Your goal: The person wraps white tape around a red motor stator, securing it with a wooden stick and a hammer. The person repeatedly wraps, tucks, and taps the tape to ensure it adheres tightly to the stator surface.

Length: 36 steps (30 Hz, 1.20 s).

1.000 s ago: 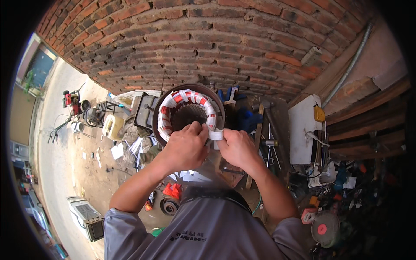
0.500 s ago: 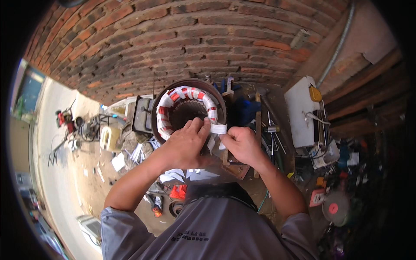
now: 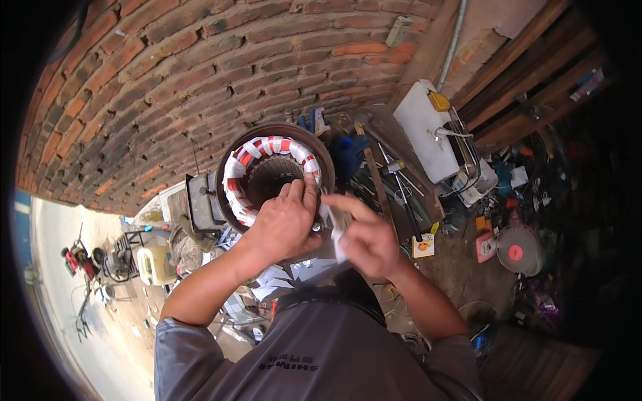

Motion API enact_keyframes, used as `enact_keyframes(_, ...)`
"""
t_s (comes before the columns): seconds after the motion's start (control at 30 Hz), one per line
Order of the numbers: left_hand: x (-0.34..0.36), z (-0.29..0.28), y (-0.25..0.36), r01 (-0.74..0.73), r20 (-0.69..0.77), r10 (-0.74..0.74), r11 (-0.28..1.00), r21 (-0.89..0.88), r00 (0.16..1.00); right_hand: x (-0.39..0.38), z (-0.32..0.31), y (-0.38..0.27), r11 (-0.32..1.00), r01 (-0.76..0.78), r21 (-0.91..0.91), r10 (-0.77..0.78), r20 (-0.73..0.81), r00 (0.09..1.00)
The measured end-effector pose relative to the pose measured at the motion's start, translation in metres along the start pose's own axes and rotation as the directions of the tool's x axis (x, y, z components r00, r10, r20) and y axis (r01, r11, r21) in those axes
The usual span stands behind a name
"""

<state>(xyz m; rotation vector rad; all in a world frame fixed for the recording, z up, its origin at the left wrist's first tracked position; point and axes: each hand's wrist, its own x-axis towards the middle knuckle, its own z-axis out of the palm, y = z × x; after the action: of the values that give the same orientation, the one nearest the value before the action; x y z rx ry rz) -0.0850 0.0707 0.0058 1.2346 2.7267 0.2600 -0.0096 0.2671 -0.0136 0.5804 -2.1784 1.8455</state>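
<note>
Uncurling right forefinger point(image 3: 352, 206), left hand point(image 3: 279, 224) on ring point(image 3: 235, 192)

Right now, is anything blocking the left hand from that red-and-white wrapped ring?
Nothing visible: the left hand reaches over the rim of the round brown metal casing, its fingers apparently touching the red-and-white wrapped ring.

Scattered tools point(image 3: 396, 166) mark this a workshop.

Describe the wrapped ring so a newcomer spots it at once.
Find the brick wall, then the round brown housing just below it in the picture. Inside its rim sits the wrapped ring, the person's left hand at its lower right. Red and white banding sets it apart from the plain dark box on the left.
</note>
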Motion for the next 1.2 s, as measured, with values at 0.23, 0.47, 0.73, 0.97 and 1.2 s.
enact_keyframes(0.23, -0.005, 0.004, -0.008, -0.094, -0.067, 0.097, 0.995, 0.041, 0.993, 0.022, 0.036, 0.017, 0.246, 0.097, 0.964, 0.624, -0.235, 0.745)
enact_keyframes(0.47, -0.002, 0.013, -0.010, -0.117, -0.105, 0.123, 0.991, 0.066, 0.987, -0.011, 0.072, -0.016, 0.602, -0.085, 0.794, 0.566, -0.349, 0.747)
enact_keyframes(0.73, -0.011, 0.017, -0.012, -0.184, -0.244, 0.194, 0.981, 0.063, 0.950, -0.004, 0.063, -0.017, 0.463, -0.011, 0.886, 0.649, -0.331, 0.685)
enact_keyframes(0.97, -0.005, 0.017, -0.012, -0.155, -0.208, 0.158, 0.987, 0.031, 0.965, -0.004, 0.079, -0.031, 0.570, -0.031, 0.821, 0.650, -0.427, 0.629)
enact_keyframes(1.2, -0.007, 0.015, -0.010, -0.058, -0.096, 0.062, 0.997, 0.045, 0.993, -0.014, 0.086, -0.033, 0.640, -0.084, 0.764, 0.610, -0.438, 0.660)
